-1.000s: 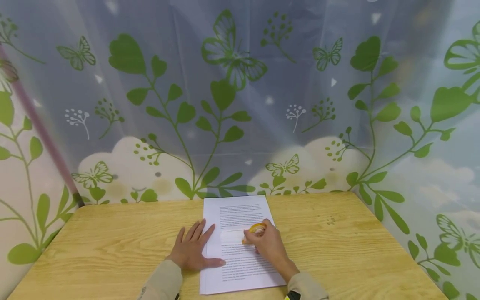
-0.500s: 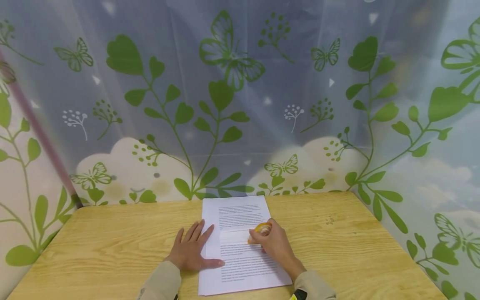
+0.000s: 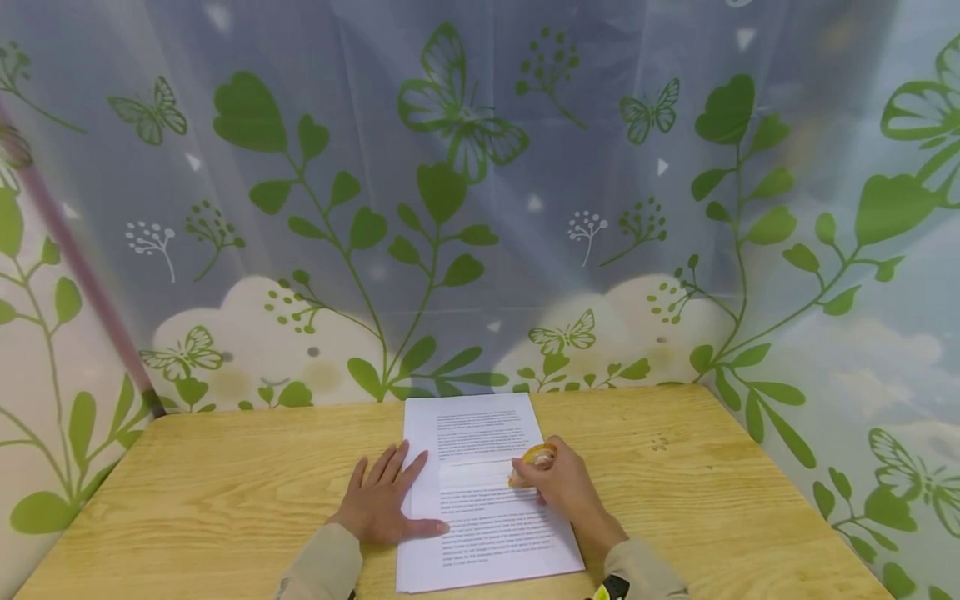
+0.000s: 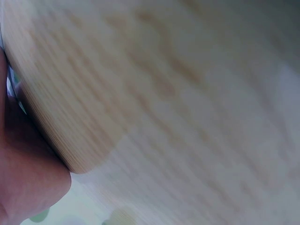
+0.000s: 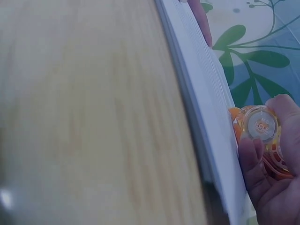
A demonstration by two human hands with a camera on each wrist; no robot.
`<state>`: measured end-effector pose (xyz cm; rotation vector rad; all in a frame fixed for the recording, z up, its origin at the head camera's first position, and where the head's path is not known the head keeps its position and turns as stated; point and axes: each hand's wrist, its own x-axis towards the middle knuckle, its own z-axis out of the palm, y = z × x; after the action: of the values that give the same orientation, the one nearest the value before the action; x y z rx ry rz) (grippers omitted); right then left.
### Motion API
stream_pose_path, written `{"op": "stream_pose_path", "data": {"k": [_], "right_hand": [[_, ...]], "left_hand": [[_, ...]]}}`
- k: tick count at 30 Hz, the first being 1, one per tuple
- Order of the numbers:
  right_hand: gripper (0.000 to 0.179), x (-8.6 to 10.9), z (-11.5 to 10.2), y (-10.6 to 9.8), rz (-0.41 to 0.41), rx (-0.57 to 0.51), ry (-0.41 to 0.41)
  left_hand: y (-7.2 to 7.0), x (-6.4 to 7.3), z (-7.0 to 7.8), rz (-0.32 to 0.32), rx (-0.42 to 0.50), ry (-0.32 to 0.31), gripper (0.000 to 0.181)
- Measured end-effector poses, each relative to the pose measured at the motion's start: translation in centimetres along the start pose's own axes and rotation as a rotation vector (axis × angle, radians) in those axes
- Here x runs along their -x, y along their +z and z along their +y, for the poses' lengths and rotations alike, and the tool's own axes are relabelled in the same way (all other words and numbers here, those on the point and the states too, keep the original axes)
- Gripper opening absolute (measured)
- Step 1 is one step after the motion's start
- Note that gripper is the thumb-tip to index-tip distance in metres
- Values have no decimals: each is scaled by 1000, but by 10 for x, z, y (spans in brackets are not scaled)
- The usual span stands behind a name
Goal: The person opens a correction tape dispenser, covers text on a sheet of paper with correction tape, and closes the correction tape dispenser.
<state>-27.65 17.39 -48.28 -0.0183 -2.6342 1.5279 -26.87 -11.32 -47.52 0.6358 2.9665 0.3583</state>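
Note:
A stack of printed paper lies upright in front of me on the wooden table. My left hand rests with spread fingers across the sheet's left edge, its thumb on the page. My right hand pinches an orange correction tape between thumb and fingers, near the page's right edge. In the right wrist view, the correction tape shows its clear round reel and touches the paper edge. A blank white band runs across the text, left of the correction tape. Only part of the left hand shows in the left wrist view.
The wooden table extends to both sides of the paper. Behind it hangs a curtain with green leaves and butterflies. A pinkish pole slants down to the table's far left corner.
My right hand has moved steadily rightward across the page with the correction tape, and more of the white band shows behind it. The left hand has stayed in place.

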Motion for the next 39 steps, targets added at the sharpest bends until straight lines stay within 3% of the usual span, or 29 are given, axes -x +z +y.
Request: {"op": "stream_pose_path", "data": {"k": [23, 39], "right_hand": [[44, -5, 14, -30, -39, 8, 26], [45, -5, 24, -38, -42, -86, 42]], "left_hand": [[0, 1, 0, 3, 5, 5, 108], [1, -1, 0, 1, 13, -4, 107]]}}
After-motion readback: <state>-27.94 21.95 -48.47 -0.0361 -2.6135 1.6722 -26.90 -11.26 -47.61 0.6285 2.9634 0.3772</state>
